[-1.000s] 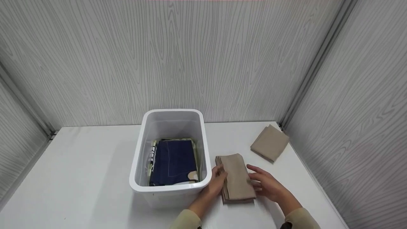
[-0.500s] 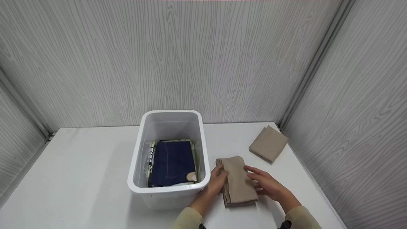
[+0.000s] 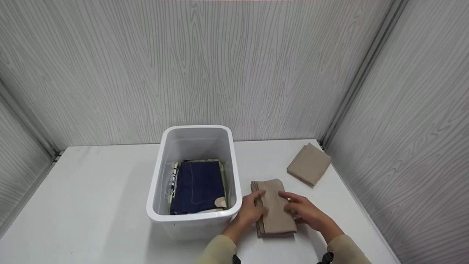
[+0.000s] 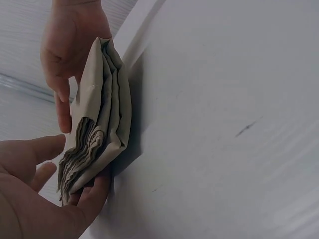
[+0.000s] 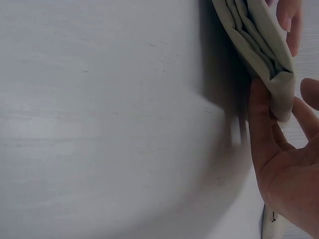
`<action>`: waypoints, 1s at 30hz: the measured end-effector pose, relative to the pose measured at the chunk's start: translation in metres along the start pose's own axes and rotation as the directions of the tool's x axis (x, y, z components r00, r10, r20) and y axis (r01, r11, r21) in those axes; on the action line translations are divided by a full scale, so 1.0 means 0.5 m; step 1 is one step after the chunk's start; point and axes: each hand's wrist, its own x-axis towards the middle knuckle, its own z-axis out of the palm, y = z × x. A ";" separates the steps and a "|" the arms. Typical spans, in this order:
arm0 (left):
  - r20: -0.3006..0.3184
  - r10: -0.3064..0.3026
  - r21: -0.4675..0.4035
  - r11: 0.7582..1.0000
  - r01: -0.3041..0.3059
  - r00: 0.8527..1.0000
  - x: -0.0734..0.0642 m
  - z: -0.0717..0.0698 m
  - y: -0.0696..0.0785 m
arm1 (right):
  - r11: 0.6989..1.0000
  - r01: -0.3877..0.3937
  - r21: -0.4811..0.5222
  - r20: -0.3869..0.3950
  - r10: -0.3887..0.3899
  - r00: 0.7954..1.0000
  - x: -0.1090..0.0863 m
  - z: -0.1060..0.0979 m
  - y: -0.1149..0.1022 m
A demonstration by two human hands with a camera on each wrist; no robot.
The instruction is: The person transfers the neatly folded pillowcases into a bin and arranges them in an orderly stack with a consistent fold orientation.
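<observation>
A thick, folded beige cloth (image 3: pixel 276 216) lies right of the white bin in the head view, between my hands. My left hand (image 3: pixel 250 211) grips its left side, where the stacked layers show. In the left wrist view, fingers of the left hand (image 4: pixel 35 209) reach beneath the bundle while the thumb side stays above. On the opposite edge, my right hand (image 3: pixel 307 212) holds the cloth with index finger and thumb on top. The right wrist view shows fingers of the right hand (image 5: pixel 286 169) tucked under the folded cloth (image 5: pixel 269 45).
A white plastic bin (image 3: pixel 198 145) stands close to my left forearm, with a folded navy cloth (image 3: pixel 201 187) and patterned pieces inside. Another folded beige cloth (image 3: pixel 310 165) lies at the back right of the white table (image 3: pixel 91 205). Grey wood-grain panels (image 3: pixel 198 73) enclose the sides and back.
The right hand has closed in on the cloth's right edge. The left thumb and fingers have come further over its top. The bundle has shifted slightly.
</observation>
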 end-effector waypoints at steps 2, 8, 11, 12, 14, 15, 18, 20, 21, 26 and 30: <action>0.003 -0.008 0.021 1.000 0.008 1.000 0.002 -0.002 0.001 | 1.000 0.007 0.001 0.000 -0.007 1.000 0.001 0.000 0.001; -0.005 -0.065 0.001 0.998 0.065 0.998 0.002 -0.005 0.004 | 0.999 0.036 0.012 0.012 -0.036 0.999 -0.004 -0.004 0.005; -0.008 -0.086 -0.021 0.996 0.086 0.996 0.001 -0.004 0.005 | 0.998 0.054 0.014 0.025 -0.054 0.998 -0.007 -0.006 0.008; -0.009 -0.087 -0.028 0.996 0.087 0.996 0.000 -0.004 0.005 | 0.998 0.059 0.014 0.030 -0.060 0.998 -0.008 -0.007 0.008; -0.011 -0.090 -0.044 0.995 0.089 0.996 0.000 -0.003 0.007 | 0.998 0.066 0.015 0.035 -0.067 0.997 -0.010 -0.008 0.007; -0.013 -0.085 -0.051 0.995 0.084 0.996 0.000 -0.003 0.007 | 0.998 0.068 0.016 0.036 -0.069 0.997 -0.011 -0.009 0.006; -0.015 -0.086 -0.080 0.993 0.084 0.996 0.000 -0.001 0.011 | 0.997 0.075 0.019 0.038 -0.075 0.996 -0.015 -0.013 0.003; -0.016 -0.087 -0.101 0.991 0.085 0.996 0.001 0.000 0.013 | 0.997 0.081 0.021 0.038 -0.082 0.996 -0.017 -0.017 0.001; -0.015 -0.084 -0.112 0.990 0.082 0.996 0.002 0.000 0.014 | 0.996 0.084 0.023 0.038 -0.084 0.996 -0.018 -0.019 0.000; -0.022 -0.064 -0.138 0.989 0.061 0.998 0.001 0.004 0.023 | 0.995 0.098 0.033 0.038 -0.099 0.994 -0.028 -0.029 -0.005; -0.034 -0.052 -0.169 0.985 0.045 0.998 0.000 0.006 0.031 | 0.992 0.109 0.056 0.030 -0.111 0.993 -0.037 -0.036 -0.009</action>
